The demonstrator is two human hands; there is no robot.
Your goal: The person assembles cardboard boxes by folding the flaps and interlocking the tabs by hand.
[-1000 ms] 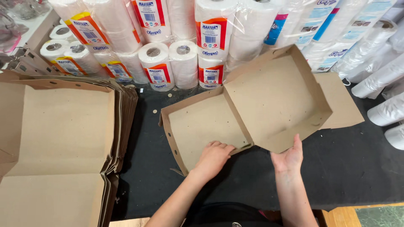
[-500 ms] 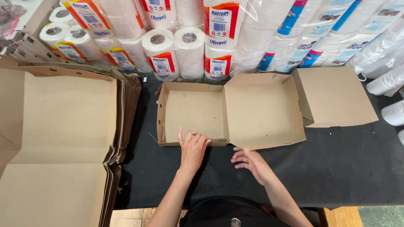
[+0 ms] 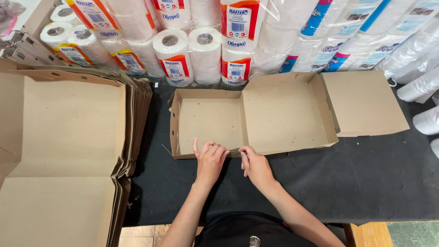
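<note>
A black-covered desk [image 3: 366, 183] carries everything here. Along its far edge stands a wall of wrapped paper rolls [image 3: 206, 50], stacked upright and on their sides, well clear of the working space. To the left lies a thick stack of flat cardboard blanks [image 3: 68, 137], unfolded and piled one on another, probably kept close so that a sheet is within easy reach.

In the middle sits a brown cardboard box [image 3: 215, 123], half formed: its tray has raised walls on the far, left and near sides, and nothing lies inside it. Its lid lies open to the right, with an end flap spread flat on the desk beyond.

Both hands meet at the near wall of the tray, just beside the fold between tray and lid. The left hand [image 3: 209, 161] rests over the rim, fingers spread and curled onto the wall. The right hand [image 3: 256, 165] pinches the cardboard edge beside it, seemingly to hold the wall upright.
</note>
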